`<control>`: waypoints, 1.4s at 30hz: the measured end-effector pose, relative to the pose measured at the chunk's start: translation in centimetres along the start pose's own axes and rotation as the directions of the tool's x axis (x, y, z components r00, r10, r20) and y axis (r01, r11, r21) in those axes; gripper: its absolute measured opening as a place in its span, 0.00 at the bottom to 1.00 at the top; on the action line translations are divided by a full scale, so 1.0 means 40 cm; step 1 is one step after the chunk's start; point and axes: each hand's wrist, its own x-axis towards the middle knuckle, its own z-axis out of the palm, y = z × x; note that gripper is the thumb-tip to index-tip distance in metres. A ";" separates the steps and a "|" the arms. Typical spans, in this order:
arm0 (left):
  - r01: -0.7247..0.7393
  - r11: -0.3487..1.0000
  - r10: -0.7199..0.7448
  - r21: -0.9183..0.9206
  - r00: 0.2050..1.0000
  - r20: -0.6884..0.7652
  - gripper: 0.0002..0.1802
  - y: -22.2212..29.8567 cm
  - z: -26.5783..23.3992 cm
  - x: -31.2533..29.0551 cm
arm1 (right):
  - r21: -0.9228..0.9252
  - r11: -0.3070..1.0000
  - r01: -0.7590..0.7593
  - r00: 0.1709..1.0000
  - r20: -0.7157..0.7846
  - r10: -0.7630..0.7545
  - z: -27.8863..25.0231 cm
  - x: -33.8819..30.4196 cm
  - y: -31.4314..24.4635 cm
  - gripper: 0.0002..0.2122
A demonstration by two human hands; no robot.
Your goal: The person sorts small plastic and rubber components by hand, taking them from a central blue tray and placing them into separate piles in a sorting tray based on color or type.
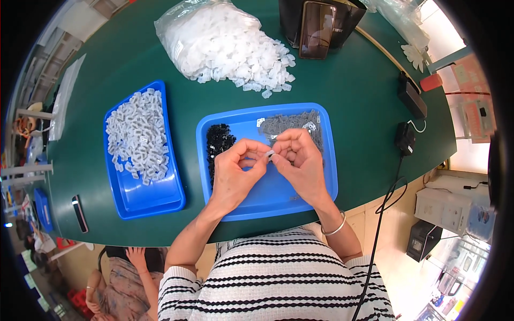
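Over the middle of a blue tray [257,206], my left hand [238,170] and my right hand [301,167] meet with bent fingers. Between their fingertips is a small whitish plastic piece [270,153], pinched from both sides; its finer shape is too small to make out. Inside the tray, a pile of small black parts [220,138] lies along the left side, beside my left hand. A pile of small grey parts [292,124] fills the far right corner, partly hidden behind my right hand.
Left stands a smaller blue tray [140,202] of pale plastic pieces [138,134]. Farther back, a clear bag [179,45] spills white pieces [235,48]. A phone [317,29] leans on a black bag [348,21]. Adapters [405,139] with cables lie right. Another person [123,278] sits lower left.
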 end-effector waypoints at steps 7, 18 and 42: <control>-0.269 0.854 0.299 0.445 0.954 0.004 0.09 0.023 0.025 -0.040 | -0.128 0.991 0.029 0.999 -0.024 -0.032 0.013 -0.022 0.024 0.15; -0.167 0.943 0.184 0.289 0.982 -0.032 0.09 0.010 -0.055 -0.010 | -0.684 0.651 0.329 0.936 0.145 -0.321 -0.078 0.125 -0.087 0.07; 0.134 0.952 -0.138 -0.275 0.990 0.007 0.07 -0.014 -0.128 -0.050 | -0.770 0.215 0.600 0.800 0.584 -0.141 -0.025 0.177 0.036 0.07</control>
